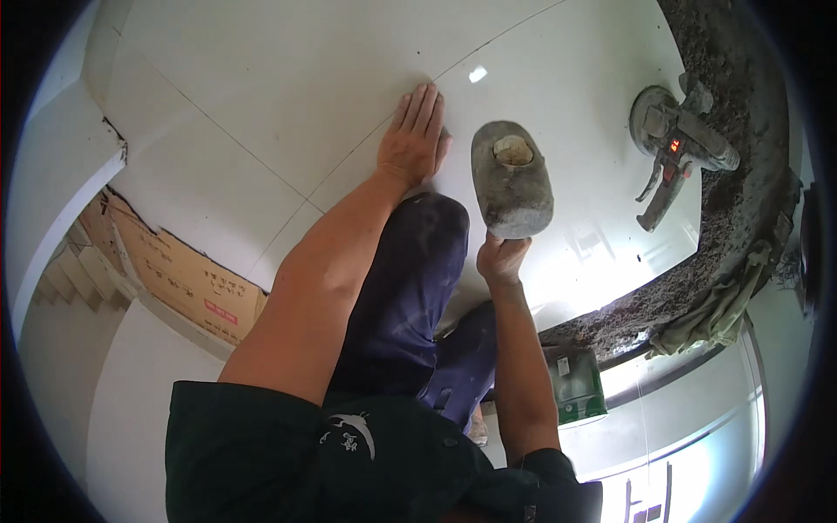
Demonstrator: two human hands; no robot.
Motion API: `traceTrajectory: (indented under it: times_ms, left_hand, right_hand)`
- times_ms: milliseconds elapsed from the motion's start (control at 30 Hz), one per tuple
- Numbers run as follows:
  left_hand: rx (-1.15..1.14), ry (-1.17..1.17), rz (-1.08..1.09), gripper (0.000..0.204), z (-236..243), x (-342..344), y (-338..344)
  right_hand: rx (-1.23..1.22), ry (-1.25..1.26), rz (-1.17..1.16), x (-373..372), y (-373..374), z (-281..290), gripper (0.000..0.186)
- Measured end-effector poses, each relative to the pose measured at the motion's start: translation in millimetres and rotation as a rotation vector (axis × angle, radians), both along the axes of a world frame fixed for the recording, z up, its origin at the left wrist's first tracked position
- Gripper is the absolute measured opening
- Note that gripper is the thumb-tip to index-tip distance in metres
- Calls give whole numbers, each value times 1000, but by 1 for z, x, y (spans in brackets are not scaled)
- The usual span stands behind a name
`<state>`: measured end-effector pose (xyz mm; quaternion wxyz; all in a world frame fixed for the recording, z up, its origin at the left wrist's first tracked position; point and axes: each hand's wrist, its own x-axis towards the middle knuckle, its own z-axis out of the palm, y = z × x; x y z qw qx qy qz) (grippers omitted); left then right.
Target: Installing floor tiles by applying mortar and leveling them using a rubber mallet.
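Note:
My left hand (415, 135) lies flat on the glossy white floor tiles (288, 96), fingers together and stretched forward, right by a thin joint line. In my right hand (503, 259) is a large grey rubber mallet (513, 193), gripped below its head. The mallet head is worn and dusty, with a pale round patch at its far end. It is held above the tile to the right of my left hand; whether it touches the tile I cannot tell. The handle is mostly hidden behind the head and my fingers.
A dusty suction-cup tile tool (676, 144) with a red lit display sits near the tile's right edge. Beyond that edge runs dark, rough mortar (741, 96). A crumpled cloth (711, 309) and a green container (575, 383) are at lower right. Brown cardboard (187, 270) lies at left, near stairs.

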<state>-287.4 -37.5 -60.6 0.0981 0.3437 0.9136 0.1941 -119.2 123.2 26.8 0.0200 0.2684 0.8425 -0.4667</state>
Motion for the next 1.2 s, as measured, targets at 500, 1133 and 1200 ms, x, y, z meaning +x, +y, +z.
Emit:
traceTrajectory:
  times_ms: [500, 1133, 1200]
  left_hand:
    - [133, 73, 33, 59, -7, -2, 1]
    - [-94, 139, -355, 81, -10, 19, -187]
    - [-45, 155, -458, 84, -11, 3, -225]
  right_hand:
    - [120, -220, -177, 45, 8, -77, 49]
    - [43, -98, -267, 39, 14, -93, 59]
    - [-37, -125, -293, 32, 1, -74, 56]
